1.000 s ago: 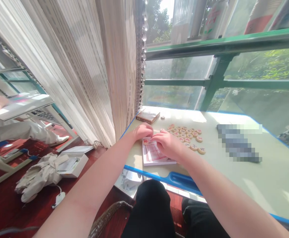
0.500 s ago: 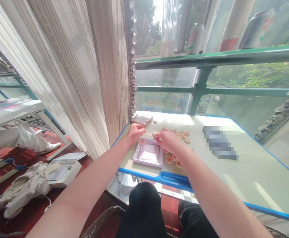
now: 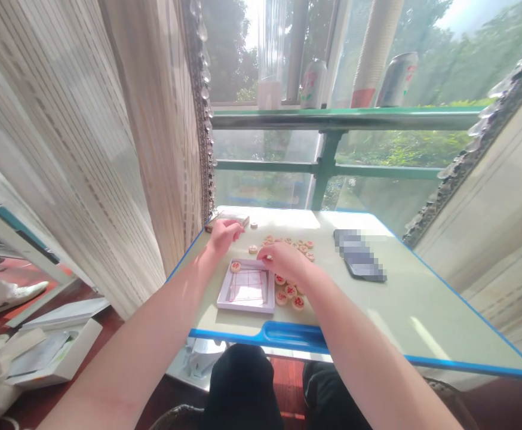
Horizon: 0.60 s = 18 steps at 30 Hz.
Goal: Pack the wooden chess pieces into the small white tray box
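A shallow white box [image 3: 246,287] with red grid lines lies on the pale table [image 3: 413,304], with one round chess piece [image 3: 235,266] in its far left corner. Several round wooden chess pieces [image 3: 289,291] lie scattered to its right and behind it. My left hand [image 3: 223,233] rests on the table behind the box with its fingers curled, close to a brown wooden box [image 3: 229,219]. My right hand [image 3: 282,260] is at the box's far right corner, fingers pinched together; whether a piece is in them is hidden.
A dark flat object [image 3: 358,255] lies on the table right of the pieces. Striped curtains [image 3: 108,149] hang at the left. Cans and a stack of cups [image 3: 372,54] stand on the green window rail. An open white box [image 3: 50,355] lies on the floor at the left.
The view has swung right and up. Both hands stay by the white box; my left hand has drawn back a little from its corner.
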Motion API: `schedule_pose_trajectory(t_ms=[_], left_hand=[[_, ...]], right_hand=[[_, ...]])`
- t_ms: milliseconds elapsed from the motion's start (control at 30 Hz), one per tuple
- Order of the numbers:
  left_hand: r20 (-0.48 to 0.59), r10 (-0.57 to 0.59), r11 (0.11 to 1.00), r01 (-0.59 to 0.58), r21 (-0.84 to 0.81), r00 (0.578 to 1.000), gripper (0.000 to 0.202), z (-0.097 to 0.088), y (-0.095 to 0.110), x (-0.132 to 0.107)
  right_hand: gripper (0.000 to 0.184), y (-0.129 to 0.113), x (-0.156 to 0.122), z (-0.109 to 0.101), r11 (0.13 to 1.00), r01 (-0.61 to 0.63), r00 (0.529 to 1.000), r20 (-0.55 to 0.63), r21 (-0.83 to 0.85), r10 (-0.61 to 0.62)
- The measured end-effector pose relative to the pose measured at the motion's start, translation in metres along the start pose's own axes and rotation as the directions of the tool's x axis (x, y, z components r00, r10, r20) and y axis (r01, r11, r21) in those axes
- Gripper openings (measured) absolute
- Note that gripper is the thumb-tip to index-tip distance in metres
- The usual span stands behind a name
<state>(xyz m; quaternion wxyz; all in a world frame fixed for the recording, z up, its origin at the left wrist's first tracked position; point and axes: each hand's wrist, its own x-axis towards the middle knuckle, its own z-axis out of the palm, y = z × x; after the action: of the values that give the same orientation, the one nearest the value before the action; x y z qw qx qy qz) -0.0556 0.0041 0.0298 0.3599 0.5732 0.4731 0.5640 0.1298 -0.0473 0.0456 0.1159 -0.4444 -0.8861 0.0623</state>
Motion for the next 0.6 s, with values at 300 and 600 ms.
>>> schedule_pose_trajectory(t_ms=[300, 600], left_hand=[[0.204, 0.014, 0.997, -0.029, 0.072, 0.979, 0.028, 0.006, 0.015, -0.014], [0.407, -0.253, 0.884, 0.038, 0.467, 0.877, 0.016, -0.022, 0.019, 0.0]], right_hand=[[0.033, 0.029, -0.015, -0.038, 0.999, -0.012, 0.994, -0.109, -0.038, 0.007], [0.026, 0.055, -0.031, -0.03, 0.99, -0.134, 0.99, -0.039, 0.034, 0.135]])
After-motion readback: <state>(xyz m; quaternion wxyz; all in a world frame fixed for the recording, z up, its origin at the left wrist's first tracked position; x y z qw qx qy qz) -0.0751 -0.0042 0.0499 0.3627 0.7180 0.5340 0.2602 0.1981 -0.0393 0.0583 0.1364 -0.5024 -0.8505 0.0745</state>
